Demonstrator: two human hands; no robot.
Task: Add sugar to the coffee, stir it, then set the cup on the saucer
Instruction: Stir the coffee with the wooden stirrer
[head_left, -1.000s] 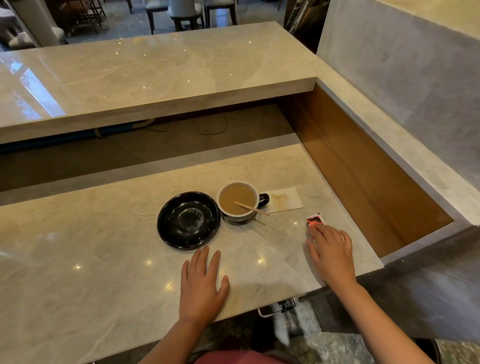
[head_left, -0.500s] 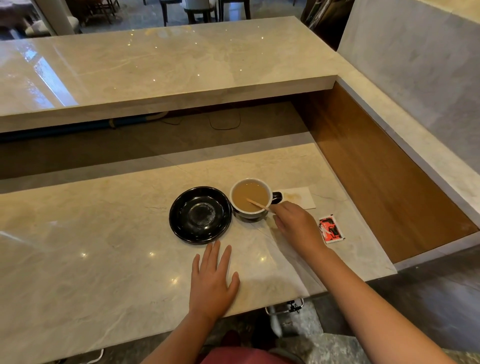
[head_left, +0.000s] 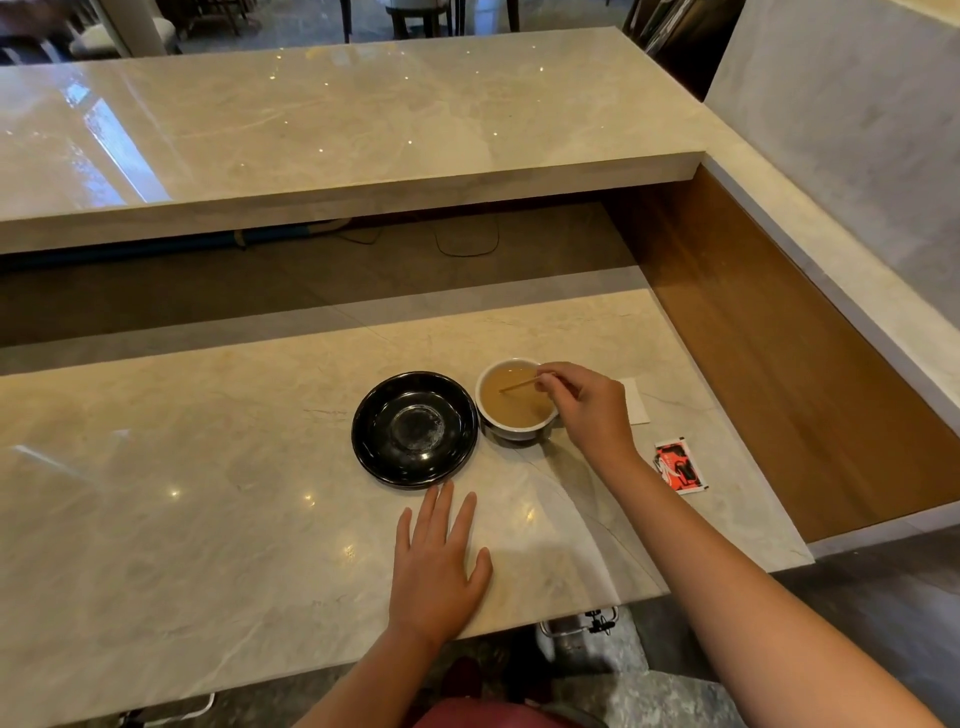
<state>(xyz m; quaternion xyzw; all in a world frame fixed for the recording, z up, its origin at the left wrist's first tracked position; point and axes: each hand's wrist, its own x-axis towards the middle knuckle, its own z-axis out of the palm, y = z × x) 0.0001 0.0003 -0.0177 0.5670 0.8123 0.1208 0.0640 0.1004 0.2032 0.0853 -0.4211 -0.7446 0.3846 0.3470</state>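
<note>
Marble, pale and glossy, forms the counter (head_left: 208, 519) under your hands. Your right hand (head_left: 587, 410) pinches the near end of a thin wooden stirrer (head_left: 519, 385) between thumb and fingertips (head_left: 545, 382), the grip narrow and closed on the stick. From that grip the stirrer slants away to the left and down, its far tip dipped in light brown coffee (head_left: 511, 402). The coffee fills a white-lined cup (head_left: 514, 428) that stands on the counter directly beneath and just left of your grip; your hand hides the cup's right side. Left of the cup, almost touching it, sits an empty black saucer (head_left: 414, 430) with a shiny centre ring. Past your knuckles, on the right of the grip, the corner of a white paper napkin (head_left: 638, 402) shows from under your hand. Nearer to you and to the right of your forearm lies a red, black and white sugar packet (head_left: 679, 465), flat on the marble and well apart from the cup. Your left hand (head_left: 436, 566) rests flat, palm down and fingers spread, holding nothing, its fingertips just short of the saucer's near rim.
</note>
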